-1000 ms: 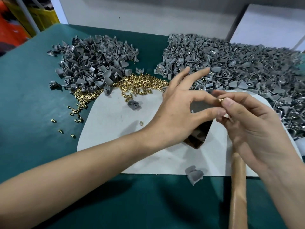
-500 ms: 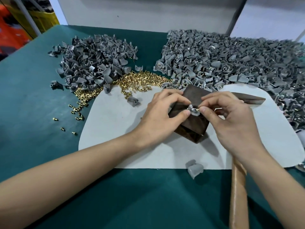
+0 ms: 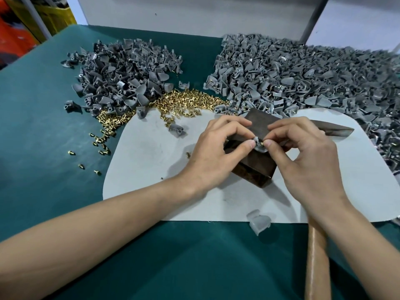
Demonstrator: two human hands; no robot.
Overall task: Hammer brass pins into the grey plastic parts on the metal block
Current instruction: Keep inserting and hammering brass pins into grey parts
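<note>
At your far left, the loose heap of dark grey curved plastic parts (image 3: 121,83) lies in easy reach, likely stock waiting for pins. The spill of small brass pins (image 3: 184,102) sits just beside it, so you can fetch both without stretching.

Your left hand (image 3: 216,154) curls over the dark rectangular metal block (image 3: 253,169). Its thumb and forefinger pinch the small grey plastic part (image 3: 259,148) on the block's top face, steadying it on a hard backing. Your right hand (image 3: 303,161) pinches a single brass pin (image 3: 262,144) between thumb and forefinger at the part, seating it by hand before any blow.

The wooden-handled hammer with a dark steel head (image 3: 333,131) runs under that hand; the view does not show whether your lower fingers grip it. Farther right spreads the wide heap of lighter grey plastic parts (image 3: 303,79), some showing brass, so probably the finished lot.

A white rounded mat (image 3: 151,169) lies under the block on the dark green cloth-covered table (image 3: 54,191), probably to cushion the strikes. One stray pale grey part (image 3: 258,223) lies at the mat's near edge. Behind the table stands a pale wall (image 3: 194,14), with blurred yellow and orange objects (image 3: 43,18) at far left.
</note>
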